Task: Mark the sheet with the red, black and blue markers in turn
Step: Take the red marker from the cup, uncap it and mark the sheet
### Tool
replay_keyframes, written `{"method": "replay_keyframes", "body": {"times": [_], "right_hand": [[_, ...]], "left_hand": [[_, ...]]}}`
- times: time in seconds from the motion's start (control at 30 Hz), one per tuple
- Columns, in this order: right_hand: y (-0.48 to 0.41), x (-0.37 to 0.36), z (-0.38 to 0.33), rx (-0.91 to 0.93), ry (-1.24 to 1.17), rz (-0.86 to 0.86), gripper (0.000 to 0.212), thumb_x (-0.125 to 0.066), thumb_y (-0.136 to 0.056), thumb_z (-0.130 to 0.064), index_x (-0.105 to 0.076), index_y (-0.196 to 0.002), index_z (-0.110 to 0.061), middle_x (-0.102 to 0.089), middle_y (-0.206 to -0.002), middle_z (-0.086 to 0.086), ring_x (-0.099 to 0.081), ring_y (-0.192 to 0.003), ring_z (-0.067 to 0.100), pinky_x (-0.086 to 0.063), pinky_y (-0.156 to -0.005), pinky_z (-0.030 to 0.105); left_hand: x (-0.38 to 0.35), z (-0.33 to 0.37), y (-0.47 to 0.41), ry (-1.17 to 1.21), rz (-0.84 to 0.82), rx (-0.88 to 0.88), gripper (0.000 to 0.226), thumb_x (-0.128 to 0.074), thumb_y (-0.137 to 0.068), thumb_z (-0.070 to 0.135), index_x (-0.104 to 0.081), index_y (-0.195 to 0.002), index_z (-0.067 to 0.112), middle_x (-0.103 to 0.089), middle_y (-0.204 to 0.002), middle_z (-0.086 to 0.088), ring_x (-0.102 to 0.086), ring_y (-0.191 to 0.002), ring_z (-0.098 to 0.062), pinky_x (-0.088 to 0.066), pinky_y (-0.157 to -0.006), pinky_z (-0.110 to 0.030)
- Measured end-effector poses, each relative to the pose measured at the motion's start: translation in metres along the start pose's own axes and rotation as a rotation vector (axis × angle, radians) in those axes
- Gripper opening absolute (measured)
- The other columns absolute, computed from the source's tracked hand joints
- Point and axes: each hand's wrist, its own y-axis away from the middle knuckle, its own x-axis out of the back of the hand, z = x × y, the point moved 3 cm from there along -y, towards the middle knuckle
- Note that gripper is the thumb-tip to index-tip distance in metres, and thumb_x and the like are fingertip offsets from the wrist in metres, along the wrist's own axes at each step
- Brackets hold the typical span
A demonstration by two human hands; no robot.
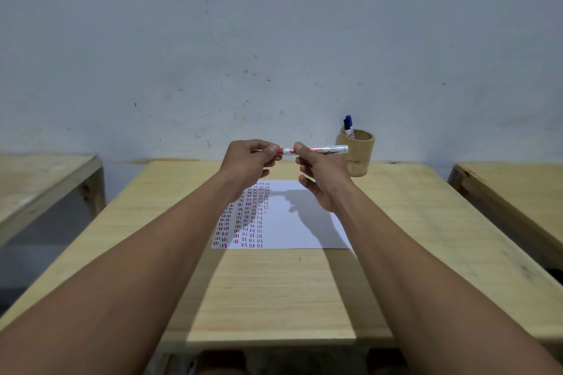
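Both hands hold the red marker (330,149) level in the air above the far end of the white sheet (292,222). My left hand (248,160) pinches its red cap end. My right hand (316,176) grips the white barrel, whose tail points right. Columns of short red, black and blue dashes fill the sheet's left half; the right half is blank and shadowed by my hands. The blue marker (350,122) and the black marker (346,128) stand upright in a wooden cup (358,158) at the back right.
The sheet lies on a light wooden table (274,289) set against a grey wall. Other wooden tables stand to the left (45,179) and right (511,189), with gaps between.
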Motion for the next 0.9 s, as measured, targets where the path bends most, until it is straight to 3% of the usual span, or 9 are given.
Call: {"method": "replay_keyframes", "body": {"times": [0.17, 0.37, 0.43, 0.53, 0.57, 0.63, 0.7, 0.8, 0.9], "right_hand": [[-0.004, 0.002, 0.001, -0.018, -0.05, -0.007, 0.013, -0.077, -0.091, -0.021, -0.074, -0.085, -0.011, -0.062, -0.07, -0.001, -0.057, -0.061, 0.007, -0.053, -0.052, 0.016], [-0.009, 0.0, 0.004, -0.043, -0.172, 0.065, 0.014, -0.08, -0.087, -0.011, -0.07, -0.093, -0.002, -0.072, -0.081, 0.008, -0.067, -0.064, 0.01, -0.057, -0.054, 0.019], [-0.01, -0.001, 0.001, 0.022, -0.186, 0.142, 0.052, -0.083, -0.081, -0.007, -0.058, -0.125, 0.005, -0.075, -0.094, 0.014, -0.071, -0.061, 0.01, -0.058, -0.055, 0.02], [-0.008, 0.005, -0.005, 0.16, -0.053, 0.181, 0.099, -0.081, -0.082, -0.007, -0.016, -0.156, -0.02, -0.074, -0.089, 0.013, -0.068, -0.061, 0.014, -0.063, -0.067, 0.03], [-0.005, 0.005, -0.009, 0.21, 0.058, 0.174, 0.091, -0.079, -0.084, -0.01, -0.021, -0.153, -0.026, -0.072, -0.085, 0.011, -0.067, -0.061, 0.015, -0.063, -0.07, 0.034], [0.0, 0.005, -0.017, 0.271, 0.33, 0.141, 0.046, -0.074, -0.09, -0.021, -0.053, -0.13, -0.013, -0.071, -0.085, 0.009, -0.069, -0.06, 0.017, -0.062, -0.07, 0.039], [0.002, 0.008, -0.024, 0.293, 0.551, 0.115, 0.024, -0.069, -0.094, -0.03, -0.064, -0.107, -0.01, -0.072, -0.083, 0.008, -0.072, -0.059, 0.017, -0.063, -0.063, 0.038], [0.002, 0.015, -0.034, 0.321, 0.809, 0.051, 0.017, -0.064, -0.094, -0.029, -0.068, -0.102, -0.014, -0.074, -0.074, 0.007, -0.072, -0.054, 0.018, -0.058, -0.05, 0.031], [-0.001, 0.025, -0.043, 0.347, 1.122, 0.05, 0.026, -0.066, -0.094, -0.04, -0.076, -0.102, -0.018, -0.073, -0.073, 0.006, -0.069, -0.065, 0.025, -0.057, -0.064, 0.039]], "left_hand": [[-0.005, -0.001, 0.002, 0.011, 0.023, -0.036, 0.015, -0.062, -0.097, 0.015, -0.075, -0.091, 0.012, -0.074, -0.091, -0.005, -0.065, -0.083, -0.014, -0.058, -0.083, -0.033], [-0.011, -0.002, -0.001, -0.025, 0.07, -0.056, 0.018, -0.06, -0.098, 0.016, -0.074, -0.102, 0.005, -0.072, -0.092, -0.005, -0.064, -0.078, -0.006, -0.059, -0.078, -0.032], [-0.014, 0.0, -0.001, -0.032, 0.078, -0.058, 0.017, -0.06, -0.097, 0.016, -0.074, -0.102, 0.006, -0.072, -0.091, -0.004, -0.064, -0.078, -0.007, -0.059, -0.077, -0.031], [-0.017, 0.002, -0.003, -0.023, 0.081, -0.05, 0.017, -0.06, -0.096, 0.015, -0.074, -0.101, 0.006, -0.071, -0.087, -0.003, -0.063, -0.077, -0.008, -0.059, -0.077, -0.032], [-0.017, 0.003, -0.004, -0.027, 0.086, -0.052, 0.016, -0.06, -0.096, 0.015, -0.074, -0.099, 0.007, -0.071, -0.087, -0.003, -0.063, -0.077, -0.008, -0.06, -0.078, -0.033], [-0.017, 0.007, -0.006, -0.049, 0.104, -0.063, 0.014, -0.061, -0.095, 0.016, -0.074, -0.095, 0.012, -0.072, -0.086, -0.002, -0.064, -0.078, -0.011, -0.061, -0.079, -0.035], [-0.017, 0.013, -0.01, -0.086, 0.114, -0.075, 0.013, -0.061, -0.093, 0.018, -0.074, -0.09, 0.016, -0.072, -0.084, -0.001, -0.064, -0.08, -0.017, -0.061, -0.081, -0.039], [-0.02, 0.027, -0.013, -0.185, 0.131, -0.114, 0.01, -0.064, -0.087, 0.026, -0.074, -0.087, 0.022, -0.075, -0.082, 0.002, -0.069, -0.084, -0.026, -0.06, -0.083, -0.047], [-0.031, 0.044, -0.014, -0.283, 0.13, -0.168, 0.01, -0.066, -0.084, 0.028, -0.074, -0.087, 0.023, -0.075, -0.082, 0.004, -0.063, -0.068, -0.02, -0.057, -0.064, -0.035]]}}
